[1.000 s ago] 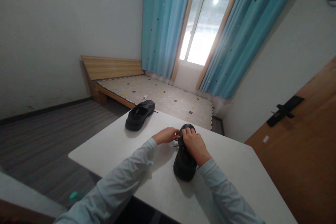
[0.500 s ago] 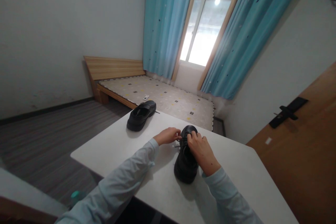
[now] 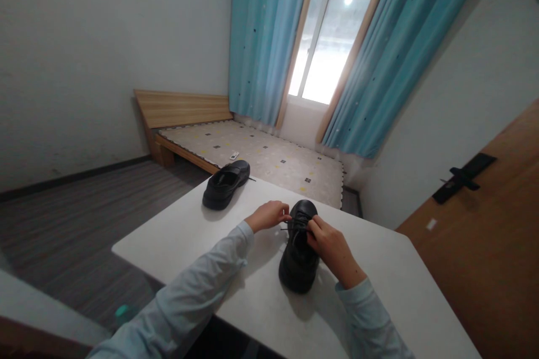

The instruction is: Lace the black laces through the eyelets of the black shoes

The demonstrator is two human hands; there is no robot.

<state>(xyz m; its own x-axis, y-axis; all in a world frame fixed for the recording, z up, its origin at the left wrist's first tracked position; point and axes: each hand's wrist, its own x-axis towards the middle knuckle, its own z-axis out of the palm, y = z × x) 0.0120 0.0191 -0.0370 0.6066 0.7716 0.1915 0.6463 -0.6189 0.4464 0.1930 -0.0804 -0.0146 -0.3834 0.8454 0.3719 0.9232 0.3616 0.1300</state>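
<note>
A black lace-up shoe (image 3: 298, 269) stands upright on the white table (image 3: 379, 258), its toe pointing away from me. Black shoelaces (image 3: 300, 220) cross its front, and a loose end sticks out on the left side. At the shoe's left edge, my left hand (image 3: 269, 216) pinches a shoelace between thumb and fingertip. My right hand (image 3: 330, 241) is closed at the right side of the lacing, its fingertips pinched on the lace there; the exact grip is partly hidden. Farther left, a second black shoe (image 3: 223, 185) rests near the table's far edge, with a lace end poking out.
Beyond the table is a bed with a patterned mattress (image 3: 269, 151) and a small white object (image 3: 234, 155) on it. A wooden door with a black handle (image 3: 463, 178) is on the right. Blue curtains (image 3: 269, 39) frame the window.
My right hand has moved back and to the right, off the top of the lacing to the shoe's right side, uncovering the laces. My left hand stays almost in place.
</note>
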